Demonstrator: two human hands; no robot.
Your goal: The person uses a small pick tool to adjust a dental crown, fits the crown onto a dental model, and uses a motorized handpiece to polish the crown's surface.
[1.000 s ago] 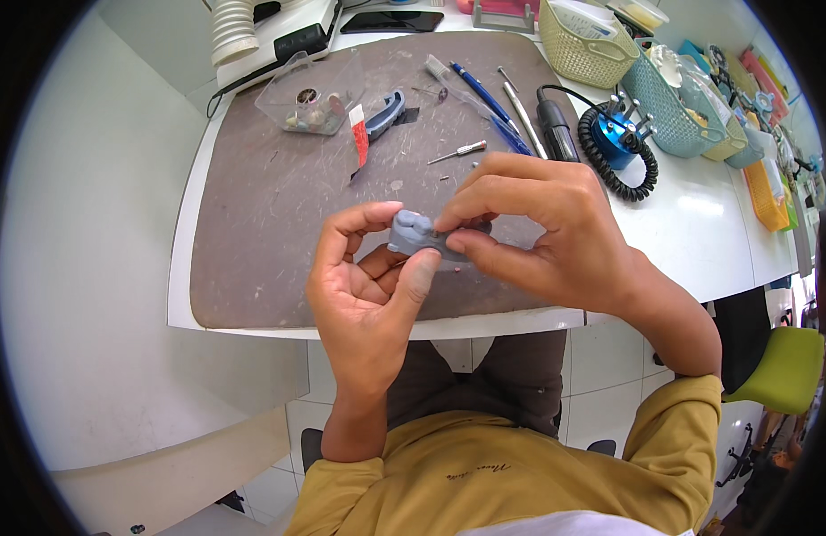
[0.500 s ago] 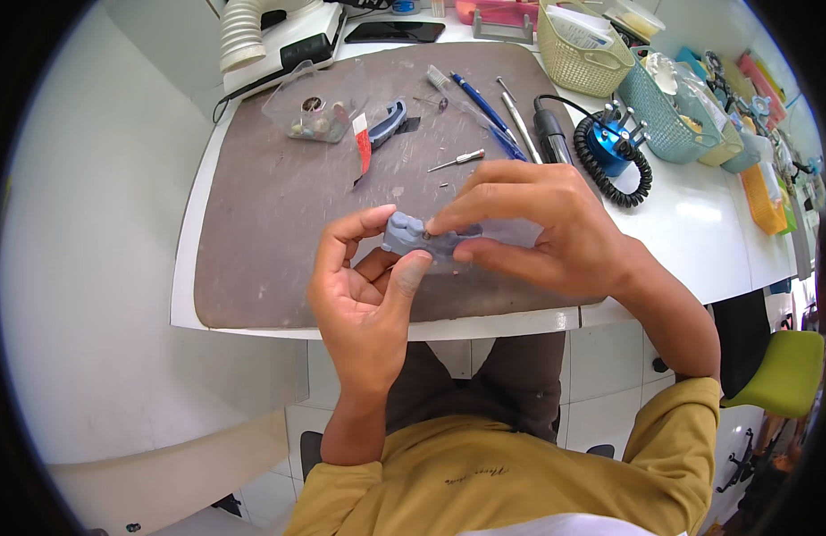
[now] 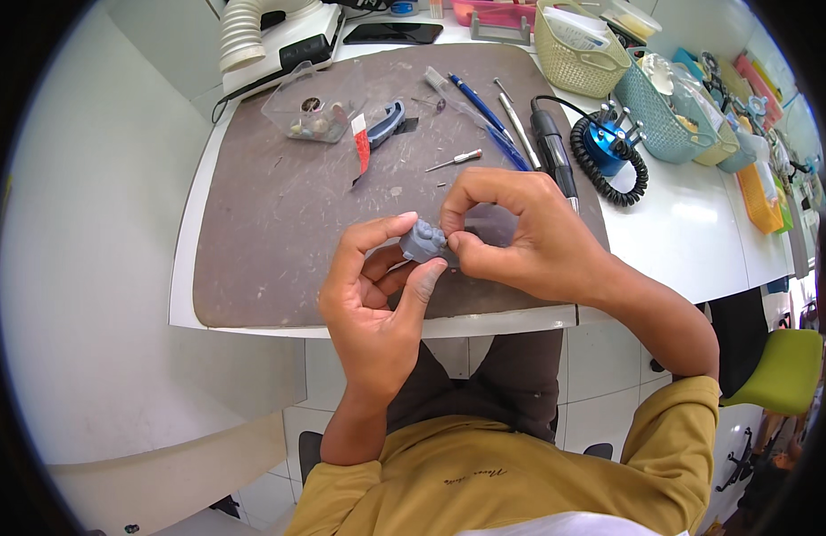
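My left hand (image 3: 373, 317) holds a blue-grey, tooth-shaped dental model (image 3: 420, 239) between fingers and thumb, over the brown mat (image 3: 288, 232). At the model's right side, my right hand (image 3: 542, 237) has its index finger curled to the thumb in a pinch; what lies between the tips is too small to make out. Just beyond, a small screwdriver (image 3: 453, 161) lies on the mat, with a blue curved piece (image 3: 386, 127) and a red-and-white strip (image 3: 360, 147) farther left. Blue pens (image 3: 475, 100) and a dark rotary handpiece (image 3: 553, 152) lie at the right of the mat.
A clear box (image 3: 279, 112) of small pieces is at the back left, near a machine with a white hose (image 3: 243, 36). A black phone (image 3: 393, 33) lies behind. A blue bur stand (image 3: 602, 143) and baskets (image 3: 663, 116) line the right; a green chair (image 3: 779, 375) is below.
My left hand has shifted right, turning the model more end-on. My right index finger has curled from a stretched position on the model into a tight pinch with the thumb.
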